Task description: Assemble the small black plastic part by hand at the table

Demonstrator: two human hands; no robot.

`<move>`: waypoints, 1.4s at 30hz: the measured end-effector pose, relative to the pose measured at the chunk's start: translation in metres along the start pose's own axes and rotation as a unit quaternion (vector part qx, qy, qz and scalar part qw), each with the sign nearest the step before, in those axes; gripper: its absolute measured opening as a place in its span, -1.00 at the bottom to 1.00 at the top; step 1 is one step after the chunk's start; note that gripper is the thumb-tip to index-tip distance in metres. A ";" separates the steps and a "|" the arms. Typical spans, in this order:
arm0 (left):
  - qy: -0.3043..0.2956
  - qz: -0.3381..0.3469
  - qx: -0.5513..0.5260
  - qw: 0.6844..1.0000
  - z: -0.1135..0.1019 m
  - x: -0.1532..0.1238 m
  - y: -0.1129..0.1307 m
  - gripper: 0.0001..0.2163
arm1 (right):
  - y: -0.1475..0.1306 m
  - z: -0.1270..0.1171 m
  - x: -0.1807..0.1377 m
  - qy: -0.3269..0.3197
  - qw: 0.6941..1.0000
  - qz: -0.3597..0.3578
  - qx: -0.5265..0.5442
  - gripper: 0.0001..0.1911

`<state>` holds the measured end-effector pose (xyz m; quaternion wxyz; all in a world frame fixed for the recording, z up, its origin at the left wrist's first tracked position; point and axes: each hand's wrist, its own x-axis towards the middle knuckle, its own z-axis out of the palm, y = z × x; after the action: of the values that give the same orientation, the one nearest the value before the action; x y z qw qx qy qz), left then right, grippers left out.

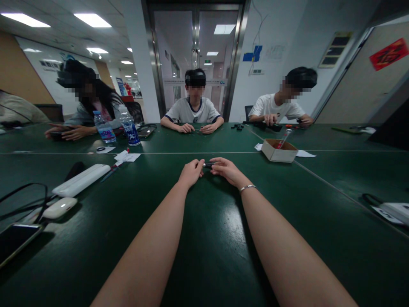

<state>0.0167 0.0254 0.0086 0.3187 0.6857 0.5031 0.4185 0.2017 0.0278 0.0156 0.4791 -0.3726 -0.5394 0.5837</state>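
Observation:
Both of my forearms reach out over the dark green table point(211, 256). Between my hands, a little above or on the tabletop, is a small black cylinder with a silvery end point(208, 165); its exact kind is too small to tell. My left hand point(191, 172) pinches the silvery end at the left. From the other side, the fingers of my right hand point(227, 169) close on the black part. A silver bracelet point(247, 187) circles my right wrist. My fingers hide part of the cylinder.
Left lie a white power bank point(81, 181), a white rounded case point(60, 208), a phone point(19, 238) and cables. Two water bottles point(130, 128) stand beyond. A small open box point(279, 154) holds a red-and-clear tool. Three people point(194, 111) sit opposite, their hands on the table.

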 end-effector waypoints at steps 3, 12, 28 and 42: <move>0.003 -0.002 0.021 1.000 0.000 0.000 0.001 -0.54 | 0.000 0.000 0.000 -0.006 1.000 -0.001 -0.010 -0.70; 0.035 0.002 0.044 0.998 -0.002 0.000 0.001 -0.51 | 0.005 0.004 0.007 -0.039 0.994 -0.006 -0.103 -0.65; 0.004 0.005 0.068 0.998 -0.004 -0.002 0.002 -0.45 | 0.008 0.034 0.007 -0.016 0.994 -0.023 -0.107 -0.62; -0.120 -0.021 0.112 0.986 -0.044 -0.077 0.041 -0.67 | -0.013 0.016 -0.054 -0.016 0.990 -0.003 -0.138 -0.47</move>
<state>-0.0164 -0.0595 0.0437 0.3069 0.7516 0.5189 0.2676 0.2026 -0.0286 0.0260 0.4163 -0.4239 -0.6235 0.5082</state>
